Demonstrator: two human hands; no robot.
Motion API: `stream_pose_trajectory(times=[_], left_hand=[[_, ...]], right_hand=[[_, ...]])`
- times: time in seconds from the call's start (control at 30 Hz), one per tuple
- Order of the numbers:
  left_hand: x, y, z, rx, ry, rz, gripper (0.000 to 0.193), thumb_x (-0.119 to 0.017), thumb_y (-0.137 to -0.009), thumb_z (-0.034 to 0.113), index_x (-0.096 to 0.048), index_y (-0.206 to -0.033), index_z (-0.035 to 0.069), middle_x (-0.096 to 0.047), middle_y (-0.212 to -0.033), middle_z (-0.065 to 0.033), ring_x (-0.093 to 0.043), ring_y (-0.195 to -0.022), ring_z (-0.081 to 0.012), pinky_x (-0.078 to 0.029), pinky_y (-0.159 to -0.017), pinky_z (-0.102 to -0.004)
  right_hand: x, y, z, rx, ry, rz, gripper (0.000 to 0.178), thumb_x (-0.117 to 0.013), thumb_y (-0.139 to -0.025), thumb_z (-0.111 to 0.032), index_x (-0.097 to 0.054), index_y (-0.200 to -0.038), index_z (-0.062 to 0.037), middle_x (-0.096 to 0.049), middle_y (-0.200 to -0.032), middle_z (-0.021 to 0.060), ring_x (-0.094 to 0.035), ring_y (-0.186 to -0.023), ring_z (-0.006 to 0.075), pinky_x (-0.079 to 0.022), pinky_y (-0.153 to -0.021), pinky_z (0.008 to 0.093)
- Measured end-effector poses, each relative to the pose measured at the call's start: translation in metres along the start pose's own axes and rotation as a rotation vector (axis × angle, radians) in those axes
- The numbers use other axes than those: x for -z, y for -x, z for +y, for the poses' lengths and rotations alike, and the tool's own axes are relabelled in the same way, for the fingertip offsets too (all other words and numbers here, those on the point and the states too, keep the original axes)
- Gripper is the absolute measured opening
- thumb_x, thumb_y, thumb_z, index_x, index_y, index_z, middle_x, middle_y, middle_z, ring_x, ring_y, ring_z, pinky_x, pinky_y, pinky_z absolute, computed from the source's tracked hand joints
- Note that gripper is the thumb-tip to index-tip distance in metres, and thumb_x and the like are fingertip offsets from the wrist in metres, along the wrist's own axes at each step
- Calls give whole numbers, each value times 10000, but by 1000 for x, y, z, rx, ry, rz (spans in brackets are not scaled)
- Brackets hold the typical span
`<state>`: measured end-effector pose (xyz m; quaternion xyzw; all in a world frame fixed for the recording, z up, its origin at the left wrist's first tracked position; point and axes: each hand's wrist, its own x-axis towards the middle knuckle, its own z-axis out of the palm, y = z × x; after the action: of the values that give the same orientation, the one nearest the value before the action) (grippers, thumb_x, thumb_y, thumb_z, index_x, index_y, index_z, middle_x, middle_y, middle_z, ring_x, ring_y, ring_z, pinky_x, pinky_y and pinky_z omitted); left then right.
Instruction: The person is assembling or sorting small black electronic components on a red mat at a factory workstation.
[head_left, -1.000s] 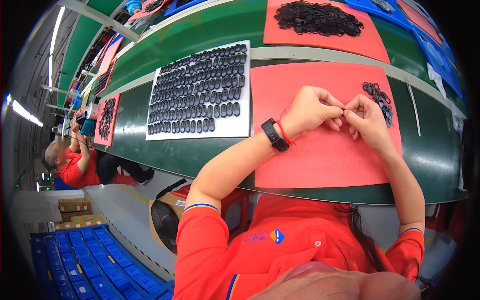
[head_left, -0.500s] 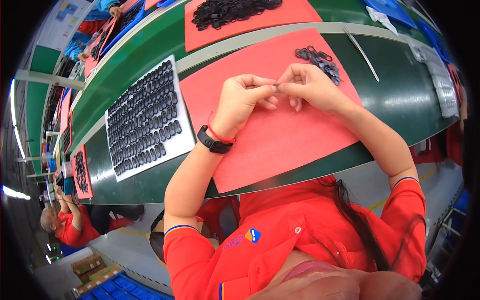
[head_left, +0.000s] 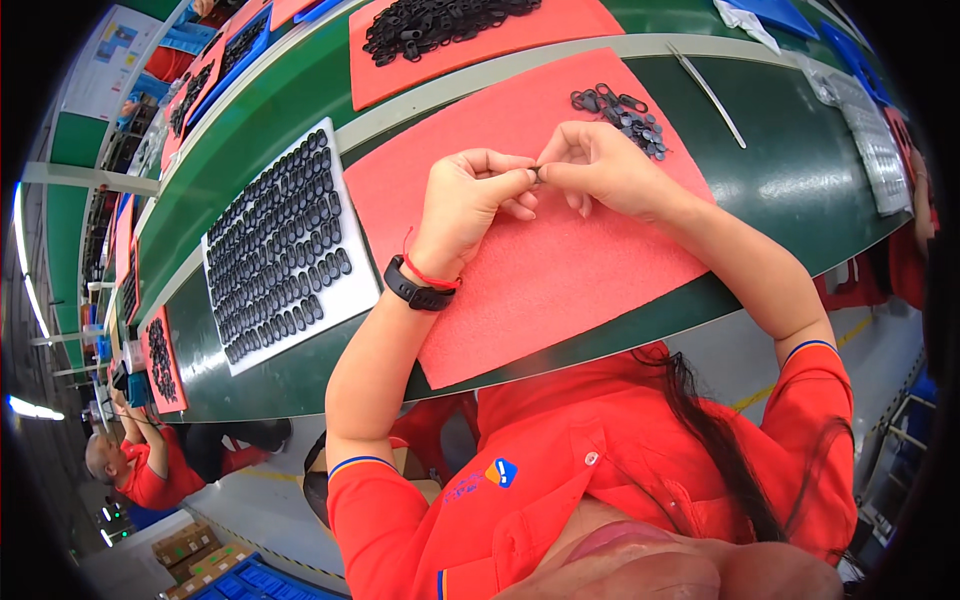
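Observation:
Over a red foam mat (head_left: 540,290), my left hand (head_left: 478,195) and my right hand (head_left: 590,168) meet fingertip to fingertip. Both pinch a tiny dark piece (head_left: 537,173) between thumbs and forefingers; its kind is mostly hidden by the fingers. Beyond my right hand lie small black oval rings (head_left: 604,100) and a little heap of grey discs (head_left: 641,132) on the mat's far right corner. To the left, a white foam tray (head_left: 350,296) carries rows of black oval parts (head_left: 280,240).
Metal tweezers (head_left: 708,97) lie on the green table (head_left: 780,180) right of the mat. Farther off, a pile of black parts (head_left: 440,25) rests on another red mat. Clear plastic trays (head_left: 872,145) stand at the right. A co-worker in red (head_left: 150,470) sits at far left.
The whole view has shifted slightly, moving the table and mat a little left. My hands stay pinched together over the mat, with only small finger movement.

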<state>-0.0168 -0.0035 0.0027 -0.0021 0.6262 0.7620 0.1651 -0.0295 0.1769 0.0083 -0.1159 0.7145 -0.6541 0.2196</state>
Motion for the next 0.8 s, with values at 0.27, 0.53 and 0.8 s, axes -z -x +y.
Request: stream_pose_trajectory(times=[0.27,0.53,0.8], left_hand=[[1,1,-1,-31,6,-8,138,-625,-773,-6,-605,-883,-87,-641,-758,-128,-616,-603,-133,-521,-528,-222],[1,2,-2,-27,-23,-23,149,-628,-781,3,-605,-898,-87,-641,-756,-126,-613,-600,-126,-514,-522,-216],[-1,4,2,-13,-19,-17,176,-612,-807,12,-605,-960,-75,-646,-812,-107,-600,-629,-103,-499,-548,-200]], right_hand=[[1,2,-4,-16,12,4,147,-594,-798,-119,-552,-834,17,-579,-715,54,-538,-519,78,-438,-417,201],[0,2,-6,-23,-2,15,140,-600,-789,-113,-550,-820,14,-566,-687,49,-522,-497,73,-418,-404,199],[5,-2,-1,-49,-66,-21,165,-603,-774,-126,-548,-828,20,-582,-687,59,-526,-503,74,-406,-402,202]])
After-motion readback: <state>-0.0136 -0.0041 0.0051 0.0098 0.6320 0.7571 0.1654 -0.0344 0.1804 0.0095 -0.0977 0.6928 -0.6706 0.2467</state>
